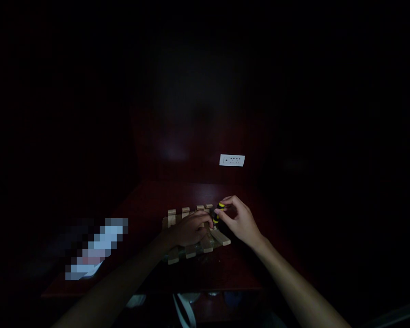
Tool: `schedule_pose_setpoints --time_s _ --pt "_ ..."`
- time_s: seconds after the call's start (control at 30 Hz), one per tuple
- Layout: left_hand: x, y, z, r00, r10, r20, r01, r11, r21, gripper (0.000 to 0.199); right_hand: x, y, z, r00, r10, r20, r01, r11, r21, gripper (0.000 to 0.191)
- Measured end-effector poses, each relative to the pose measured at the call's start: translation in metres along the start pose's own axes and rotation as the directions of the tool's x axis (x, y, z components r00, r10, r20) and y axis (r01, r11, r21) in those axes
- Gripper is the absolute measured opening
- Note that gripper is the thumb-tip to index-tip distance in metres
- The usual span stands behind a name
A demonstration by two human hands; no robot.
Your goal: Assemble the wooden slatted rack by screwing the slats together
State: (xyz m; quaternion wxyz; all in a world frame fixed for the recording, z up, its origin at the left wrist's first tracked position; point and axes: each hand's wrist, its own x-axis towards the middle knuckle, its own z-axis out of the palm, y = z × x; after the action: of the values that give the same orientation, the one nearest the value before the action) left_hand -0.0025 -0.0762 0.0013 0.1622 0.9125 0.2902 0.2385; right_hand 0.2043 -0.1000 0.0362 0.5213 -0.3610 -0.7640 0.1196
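Observation:
A small wooden slatted piece (171, 219), with pale slats laid across a base, lies on the dark red table. Across its middle rests my left hand (190, 228), its fingers bent and closed on the wood near the right end. My right hand (239, 219) pinches a short screwdriver (219, 212) with a yellow and black handle. The screwdriver stands slightly tilted over the rightmost slat (220, 236), which sits at an angle to the others. Its tip is hidden near my left fingertips, so I cannot see a screw.
The dark red tabletop (150, 196) runs back to a wall with a white socket plate (232, 160). At the left lies a bright, pixelated flat object (99, 250). Below the front edge hangs a pale strap (186, 310). The surroundings are very dark.

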Motion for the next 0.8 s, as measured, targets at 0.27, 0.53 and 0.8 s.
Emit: schedule_pose_setpoints --time_s 0.27,0.53,0.8 --pt "0.0008 -0.0001 0.0008 1.000 -0.011 -0.005 0.011 1.000 -0.006 0.029 -0.0029 0.0010 0.0006 0.998 0.015 0.057 -0.018 0.998 0.062 0.013" --pt "0.0006 -0.0012 0.0010 1.000 -0.004 -0.006 0.004 0.999 -0.035 0.028 -0.0027 0.0005 -0.0017 0.996 -0.006 0.094 -0.006 0.991 0.130 0.012" --pt "0.0002 0.0019 -0.0006 1.000 -0.024 0.002 0.024 1.000 0.003 0.028 -0.0001 0.0006 -0.0003 0.999 -0.022 0.026 0.022 1.000 0.004 0.013"
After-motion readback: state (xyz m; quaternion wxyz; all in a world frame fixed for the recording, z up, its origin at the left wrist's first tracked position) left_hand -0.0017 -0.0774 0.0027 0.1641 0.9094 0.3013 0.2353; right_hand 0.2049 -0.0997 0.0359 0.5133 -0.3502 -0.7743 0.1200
